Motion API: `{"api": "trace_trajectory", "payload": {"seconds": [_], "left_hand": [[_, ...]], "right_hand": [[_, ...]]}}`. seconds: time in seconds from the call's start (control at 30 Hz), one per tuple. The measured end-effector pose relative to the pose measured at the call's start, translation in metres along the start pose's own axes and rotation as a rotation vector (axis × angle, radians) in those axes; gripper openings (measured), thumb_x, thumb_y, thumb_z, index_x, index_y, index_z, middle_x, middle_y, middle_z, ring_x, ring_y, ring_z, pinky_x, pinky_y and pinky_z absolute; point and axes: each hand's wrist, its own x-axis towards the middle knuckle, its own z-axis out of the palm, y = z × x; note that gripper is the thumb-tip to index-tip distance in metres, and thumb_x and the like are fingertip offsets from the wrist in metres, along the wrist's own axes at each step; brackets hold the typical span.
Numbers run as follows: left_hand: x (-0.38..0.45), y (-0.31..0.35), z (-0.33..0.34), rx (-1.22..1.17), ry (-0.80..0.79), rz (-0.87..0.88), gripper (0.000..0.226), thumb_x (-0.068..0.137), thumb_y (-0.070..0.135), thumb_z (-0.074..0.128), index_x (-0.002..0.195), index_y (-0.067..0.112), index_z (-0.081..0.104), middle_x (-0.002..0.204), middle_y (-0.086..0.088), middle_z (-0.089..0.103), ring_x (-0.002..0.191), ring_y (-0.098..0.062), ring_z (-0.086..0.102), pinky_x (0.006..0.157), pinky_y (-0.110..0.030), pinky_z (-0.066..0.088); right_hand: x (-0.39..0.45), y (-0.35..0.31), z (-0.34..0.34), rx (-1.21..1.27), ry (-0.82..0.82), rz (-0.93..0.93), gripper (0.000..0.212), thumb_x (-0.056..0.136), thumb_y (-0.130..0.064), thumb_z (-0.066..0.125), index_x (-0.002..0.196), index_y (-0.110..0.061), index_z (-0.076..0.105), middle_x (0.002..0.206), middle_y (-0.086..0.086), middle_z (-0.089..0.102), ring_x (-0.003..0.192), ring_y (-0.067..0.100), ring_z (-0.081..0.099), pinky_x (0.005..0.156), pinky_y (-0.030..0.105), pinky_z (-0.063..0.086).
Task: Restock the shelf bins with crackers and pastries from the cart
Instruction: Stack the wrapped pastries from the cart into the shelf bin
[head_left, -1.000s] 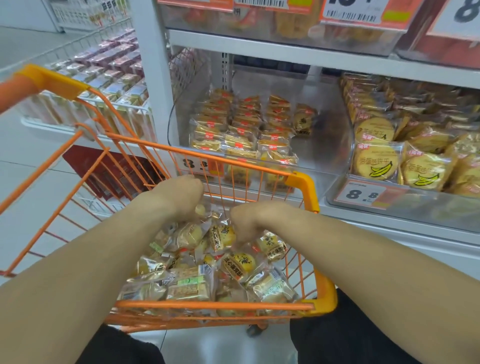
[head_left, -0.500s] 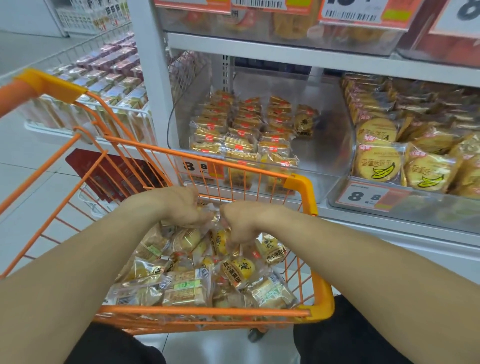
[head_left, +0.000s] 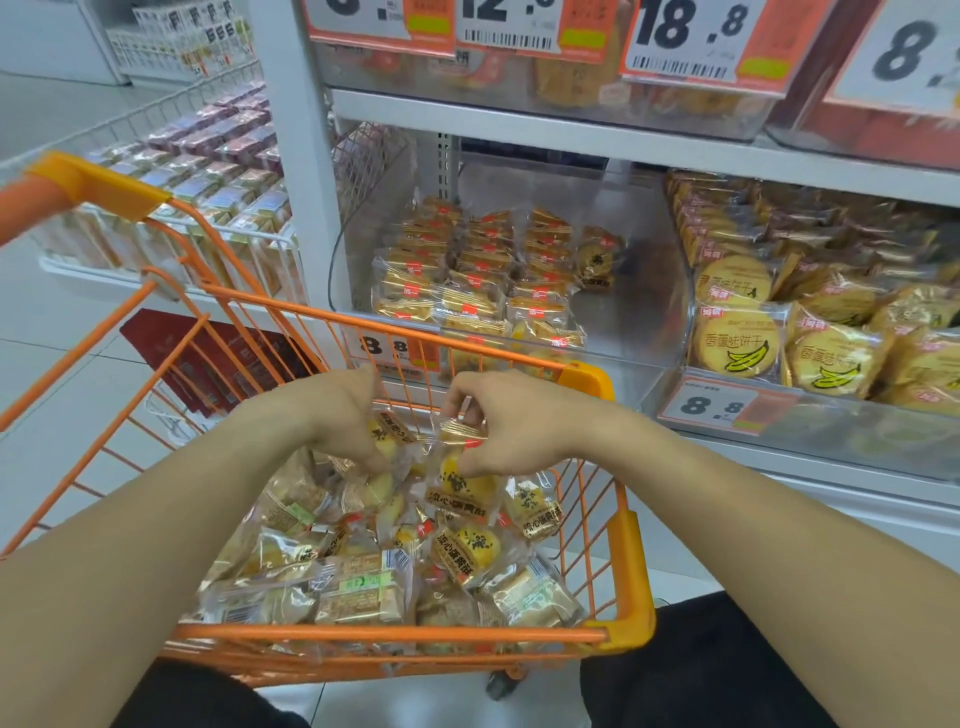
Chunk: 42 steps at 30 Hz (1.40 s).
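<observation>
Head view showed the right hand (head_left: 511, 426) pinching a wrapped pastry (head_left: 457, 480) and the left hand (head_left: 345, 415) gripping another (head_left: 387, 431), above the cart (head_left: 631, 561) pile. Light, crinkly, crushable: take by the wrapper edge. Half-filled bin (head_left: 639, 291) at twelve o'clock.

the cart (head_left: 322, 322) is made of orange-coated metal wire with smooth plastic corners. the pastries (head_left: 462, 551) are wrapped in glossy, crinkled clear film. the shelf bins (head_left: 670, 291) are formed of clear glossy plastic; paper price tags (head_left: 711, 405) are fixed to their fronts.
</observation>
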Motion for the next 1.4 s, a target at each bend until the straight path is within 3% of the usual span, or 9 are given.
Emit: {"api": "trace_trajectory", "payload": {"seconds": [0.13,0.43,0.57,0.7,0.9,1.03,1.2,1.3,1.4], "left_hand": [[-0.016,0.001,-0.010,-0.189,-0.068,0.169,0.072,0.071,0.027,0.083,0.131,0.028,0.042,0.121,0.004,0.056,0.084,-0.010,0.062,0.063,-0.025,0.055],[-0.033,0.016,-0.022,-0.980,-0.134,0.597,0.070,0.070,0.017,0.078,0.136,0.019,0.054,0.133,-0.001,0.063,0.120,-0.021,0.062,0.097,-0.035,0.050],[-0.028,0.023,-0.020,-1.406,-0.035,0.568,0.079,0.058,0.016,0.077,0.133,0.009,0.055,0.122,-0.040,0.053,0.102,-0.038,0.055,0.088,-0.045,0.043],[-0.027,0.033,-0.020,-1.592,0.123,0.594,0.076,0.063,0.017,0.074,0.133,-0.002,0.050,0.116,-0.026,0.060,0.096,-0.038,0.056,0.079,-0.045,0.046],[-0.035,0.057,-0.022,-1.684,0.358,0.392,0.034,0.098,0.029,0.056,0.107,-0.001,0.068,0.107,-0.015,0.074,0.096,-0.023,0.071,0.086,-0.032,0.057],[-0.041,0.059,-0.023,-1.557,0.242,0.266,0.045,0.104,0.040,0.040,0.117,0.005,0.065,0.104,-0.016,0.075,0.096,-0.027,0.074,0.081,-0.044,0.061],[-0.042,0.059,-0.026,-1.638,-0.119,0.349,0.081,0.096,0.068,0.014,0.121,0.007,0.062,0.099,-0.025,0.073,0.080,-0.025,0.075,0.091,-0.053,0.054],[-0.038,0.065,-0.025,-1.433,-0.044,0.384,0.043,0.100,0.049,0.044,0.101,0.012,0.066,0.124,-0.027,0.064,0.076,-0.014,0.075,0.061,-0.023,0.057],[-0.037,0.063,-0.015,-1.308,-0.091,0.469,0.035,0.086,0.026,0.073,0.116,0.012,0.063,0.113,-0.022,0.070,0.099,-0.040,0.069,0.061,-0.030,0.052]], "right_hand": [[-0.015,0.007,-0.022,0.320,0.097,-0.075,0.033,0.079,-0.022,0.073,0.111,-0.020,0.068,0.094,0.000,0.068,0.078,0.014,0.062,0.068,0.029,0.051],[-0.016,0.029,-0.031,1.205,0.363,0.009,0.027,0.075,-0.028,0.073,0.095,-0.010,0.067,0.087,0.013,0.059,0.089,0.032,0.047,0.078,0.043,0.040],[-0.012,0.016,-0.028,1.240,0.484,0.036,0.047,0.083,-0.041,0.066,0.110,-0.003,0.067,0.094,0.026,0.057,0.088,0.030,0.050,0.078,0.044,0.037],[-0.007,0.011,-0.025,1.252,0.560,0.044,0.031,0.104,-0.031,0.050,0.104,-0.007,0.069,0.082,0.010,0.068,0.073,0.020,0.063,0.058,0.026,0.050],[-0.007,0.005,-0.024,1.429,0.560,-0.009,0.044,0.107,-0.034,0.045,0.118,0.002,0.066,0.100,0.016,0.075,0.080,0.029,0.073,0.060,0.039,0.061],[-0.002,0.011,-0.019,1.312,0.645,0.025,0.037,0.107,-0.031,0.045,0.109,-0.001,0.065,0.098,0.015,0.073,0.082,0.024,0.071,0.062,0.038,0.061],[-0.003,0.024,-0.023,0.631,0.722,-0.104,0.026,0.108,-0.028,0.045,0.111,-0.013,0.065,0.086,-0.004,0.065,0.073,0.004,0.058,0.069,0.023,0.049],[-0.006,0.030,-0.029,0.330,0.649,-0.157,0.026,0.108,-0.031,0.041,0.119,-0.023,0.064,0.105,0.005,0.061,0.103,0.011,0.054,0.088,0.028,0.046],[-0.012,0.031,-0.033,0.214,0.592,-0.198,0.030,0.108,-0.031,0.042,0.125,-0.020,0.064,0.113,0.003,0.054,0.113,0.008,0.048,0.098,0.021,0.040]]}}
